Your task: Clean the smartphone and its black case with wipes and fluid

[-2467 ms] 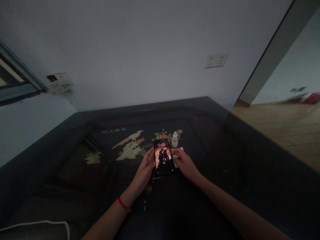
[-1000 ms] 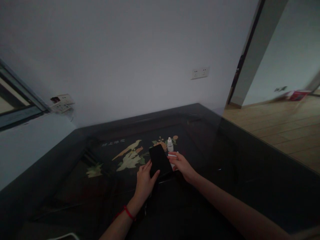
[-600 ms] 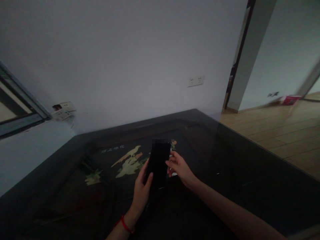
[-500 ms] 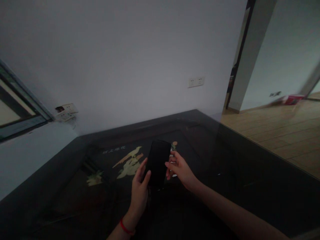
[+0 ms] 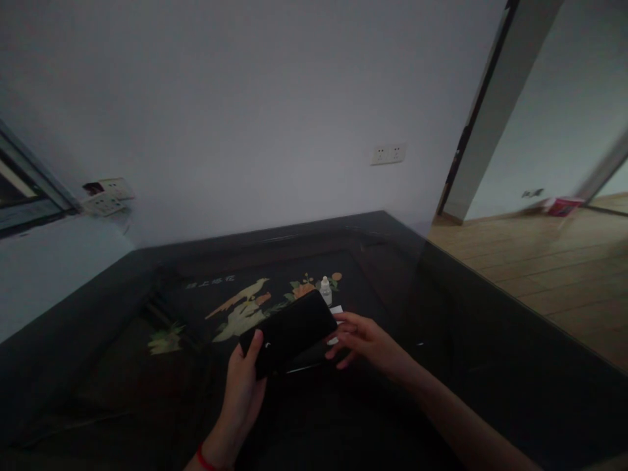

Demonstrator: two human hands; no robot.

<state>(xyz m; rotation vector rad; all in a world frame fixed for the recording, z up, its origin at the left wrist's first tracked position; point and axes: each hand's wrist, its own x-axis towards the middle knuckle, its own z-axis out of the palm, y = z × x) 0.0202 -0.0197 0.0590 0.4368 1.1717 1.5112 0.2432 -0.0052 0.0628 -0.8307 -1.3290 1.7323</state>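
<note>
My left hand (image 5: pixel 244 376) grips the left end of a black smartphone (image 5: pixel 297 327), thumb on top of its face and fingers beneath. The phone is held tilted above the dark table, its long side slanting up to the right. My right hand (image 5: pixel 366 340) is at the phone's right end, fingers apart and slightly bent; whether a fingertip touches the edge, I cannot tell. A small clear bottle with a pale cap (image 5: pixel 326 290) stands just behind the phone. Something flat and white (image 5: pixel 337 310) shows in part between the phone and my right fingers.
The glossy dark table (image 5: pixel 392 275) bears a printed bird-and-flower picture (image 5: pixel 243 301) and reaches the wall. A wall socket (image 5: pixel 388 154) sits above it, with loose sockets (image 5: pixel 105 196) near the window at left. On the wooden floor at right is a red box (image 5: pixel 563 207).
The phone has turned from near upright to slanting sideways, and my left hand has shifted left with it. My right fingers have come off its side and spread. The bottle now shows.
</note>
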